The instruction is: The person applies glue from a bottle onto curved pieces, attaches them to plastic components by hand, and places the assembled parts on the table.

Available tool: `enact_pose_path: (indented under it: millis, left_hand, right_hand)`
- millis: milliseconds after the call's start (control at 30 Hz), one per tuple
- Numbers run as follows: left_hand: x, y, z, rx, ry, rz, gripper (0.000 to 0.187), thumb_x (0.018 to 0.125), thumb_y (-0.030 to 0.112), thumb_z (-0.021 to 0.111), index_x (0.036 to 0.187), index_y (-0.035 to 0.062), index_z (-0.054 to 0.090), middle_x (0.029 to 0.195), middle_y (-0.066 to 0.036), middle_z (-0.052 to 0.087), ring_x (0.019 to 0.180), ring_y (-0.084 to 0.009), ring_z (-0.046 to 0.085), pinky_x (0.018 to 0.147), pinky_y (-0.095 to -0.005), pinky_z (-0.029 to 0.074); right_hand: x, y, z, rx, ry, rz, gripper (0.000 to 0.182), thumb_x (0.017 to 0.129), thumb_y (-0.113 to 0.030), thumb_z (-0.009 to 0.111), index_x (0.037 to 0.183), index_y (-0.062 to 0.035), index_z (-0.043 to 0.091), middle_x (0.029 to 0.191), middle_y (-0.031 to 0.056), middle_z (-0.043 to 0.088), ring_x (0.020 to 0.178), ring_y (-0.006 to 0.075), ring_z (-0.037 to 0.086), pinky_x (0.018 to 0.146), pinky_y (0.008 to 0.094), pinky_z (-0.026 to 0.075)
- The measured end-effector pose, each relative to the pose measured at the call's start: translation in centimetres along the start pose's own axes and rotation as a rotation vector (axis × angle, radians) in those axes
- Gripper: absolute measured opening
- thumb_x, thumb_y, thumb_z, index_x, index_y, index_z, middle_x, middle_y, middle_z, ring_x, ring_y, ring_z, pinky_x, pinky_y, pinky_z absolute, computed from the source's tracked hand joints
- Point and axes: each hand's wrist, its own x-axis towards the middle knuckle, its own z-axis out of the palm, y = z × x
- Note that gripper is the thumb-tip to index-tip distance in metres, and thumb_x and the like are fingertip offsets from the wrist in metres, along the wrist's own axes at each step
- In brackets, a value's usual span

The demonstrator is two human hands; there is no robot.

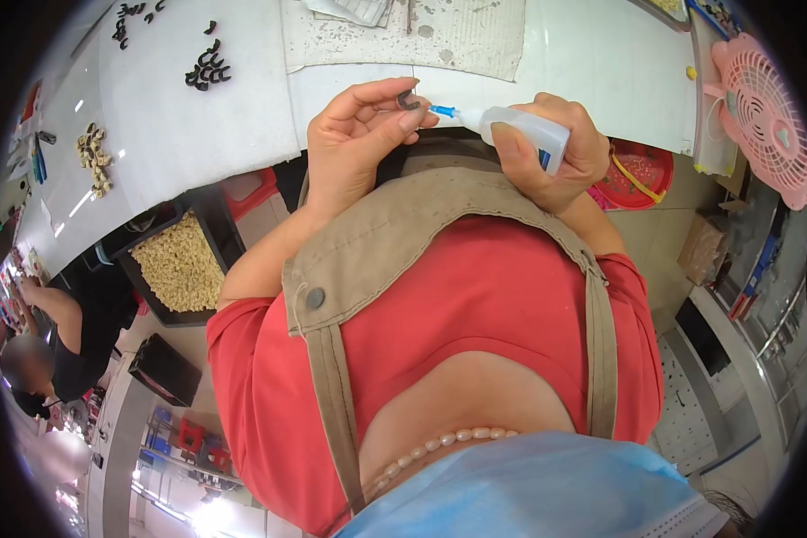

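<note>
Between the thumb and fingers of my left hand point(363, 130) is a small dark curved piece point(407, 100), its open side facing up and right. My right hand point(556, 148) wraps round a white squeeze bottle point(524, 133) tipped on its side. The bottle's blue nozzle tip point(443, 111) points left, right at my left fingertips and close to the dark piece. Both hands are above the near edge of the white table point(242, 134). More dark curved pieces point(208, 70) lie in a pile to the left.
Pale pieces point(93, 160) lie farther left on the table. A stained board point(462, 36) with papers point(354, 9) is at the back. Below the left edge stands a black tray point(175, 269) of cream-coloured pieces. A pink fan point(767, 117) is at right; another person point(72, 323) sits at left.
</note>
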Motion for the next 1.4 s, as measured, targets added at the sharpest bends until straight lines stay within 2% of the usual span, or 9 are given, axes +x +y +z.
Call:
enact_pose_path:
  millis: [467, 667, 833, 933, 1033, 1100, 1167, 1367, 1400]
  left_hand:
    - [0.2, -0.1, -0.2, -0.009, -0.001, -0.010, 0.030, 0.076, -0.003, 0.061, 0.105, -0.0016, 0.054, 0.088, -0.010, 0.060, 0.079, -0.0169, 0.061, 0.067, -0.0221, 0.049]
    - [0.7, 0.8, -0.6, -0.055, -0.008, -0.030, 0.029, 0.077, -0.003, 0.059, 0.106, -0.0040, 0.053, 0.090, -0.011, 0.060, 0.083, -0.0181, 0.060, 0.067, -0.0220, 0.047]
    - [1.6, 1.7, -1.0, -0.055, -0.055, 0.026, 0.032, 0.077, 0.000, 0.062, 0.107, -0.0026, 0.054, 0.088, -0.010, 0.061, 0.080, -0.0178, 0.060, 0.065, -0.0224, 0.046]
    - [1.6, 2.4, -1.4, -0.048, -0.054, 0.063, 0.032, 0.076, 0.000, 0.063, 0.107, -0.0025, 0.054, 0.088, -0.010, 0.061, 0.079, -0.0176, 0.061, 0.064, -0.0227, 0.045]
    - [1.5, 2.5, -1.9, -0.024, -0.029, 0.071, 0.031, 0.077, 0.000, 0.062, 0.107, -0.0024, 0.054, 0.088, -0.010, 0.062, 0.079, -0.0176, 0.061, 0.065, -0.0228, 0.045]
    - [1.6, 2.5, -2.0, 0.007, -0.015, 0.061, 0.032, 0.077, 0.000, 0.061, 0.108, -0.0024, 0.053, 0.088, -0.010, 0.061, 0.079, -0.0177, 0.060, 0.065, -0.0222, 0.045]
    - [1.6, 2.5, -1.9, 0.032, -0.002, 0.057, 0.032, 0.077, -0.001, 0.061, 0.108, -0.0023, 0.053, 0.089, -0.010, 0.061, 0.079, -0.0175, 0.060, 0.065, -0.0218, 0.045]
    - [1.7, 2.3, -0.3, 0.052, -0.003, 0.068, 0.032, 0.077, 0.000, 0.061, 0.108, -0.0019, 0.053, 0.089, -0.009, 0.061, 0.080, -0.0168, 0.060, 0.066, -0.0214, 0.045]
    - [1.6, 2.3, 0.0, 0.059, -0.005, 0.066, 0.032, 0.077, 0.000, 0.061, 0.108, -0.0020, 0.053, 0.089, -0.009, 0.061, 0.080, -0.0169, 0.060, 0.066, -0.0213, 0.045]
  right_hand:
    - [0.0, 0.5, 0.1, 0.026, 0.018, -0.010, 0.019, 0.066, -0.005, 0.072, 0.075, -0.0022, 0.056, 0.059, 0.0028, 0.056, 0.048, 0.0057, 0.050, 0.042, 0.0190, 0.039]
    - [3.0, 2.8, 0.7, 0.309, 0.277, 0.370, 0.021, 0.079, -0.018, 0.064, 0.088, -0.0019, 0.054, 0.072, 0.0012, 0.057, 0.061, 0.0035, 0.048, 0.054, 0.0173, 0.038]
    - [6.4, 7.4, 1.7, -0.282, 0.028, 0.388, 0.022, 0.080, -0.028, 0.060, 0.088, -0.0067, 0.058, 0.075, 0.0072, 0.056, 0.070, 0.0152, 0.051, 0.063, 0.0277, 0.042]
    - [7.3, 8.8, 1.4, -0.487, -0.110, 0.002, 0.022, 0.082, -0.026, 0.057, 0.091, -0.0059, 0.060, 0.081, 0.0031, 0.059, 0.072, 0.0098, 0.052, 0.068, 0.0216, 0.041]
    - [8.7, 10.0, -1.9, -0.526, 0.073, 0.127, 0.021, 0.082, -0.024, 0.057, 0.093, -0.0064, 0.062, 0.088, 0.0037, 0.062, 0.079, 0.0116, 0.055, 0.071, 0.0233, 0.042]
    - [11.4, 9.6, -5.0, -0.510, 0.148, 0.325, 0.022, 0.082, -0.019, 0.057, 0.099, -0.0069, 0.062, 0.094, 0.0039, 0.063, 0.085, 0.0119, 0.056, 0.074, 0.0246, 0.043]
    - [14.1, 11.4, -8.2, -0.587, 0.197, 0.340, 0.023, 0.079, -0.010, 0.055, 0.100, -0.0024, 0.060, 0.084, 0.0162, 0.061, 0.081, 0.0235, 0.058, 0.071, 0.0306, 0.044]
    - [16.2, 17.4, -11.5, -0.934, -0.027, -0.033, 0.023, 0.079, -0.011, 0.054, 0.100, -0.0015, 0.060, 0.085, 0.0174, 0.061, 0.076, 0.0277, 0.059, 0.068, 0.0317, 0.046]
    - [16.4, 16.9, -11.4, -0.890, 0.029, -0.045, 0.023, 0.079, -0.010, 0.054, 0.099, -0.0015, 0.060, 0.084, 0.0172, 0.061, 0.074, 0.0264, 0.059, 0.067, 0.0312, 0.046]
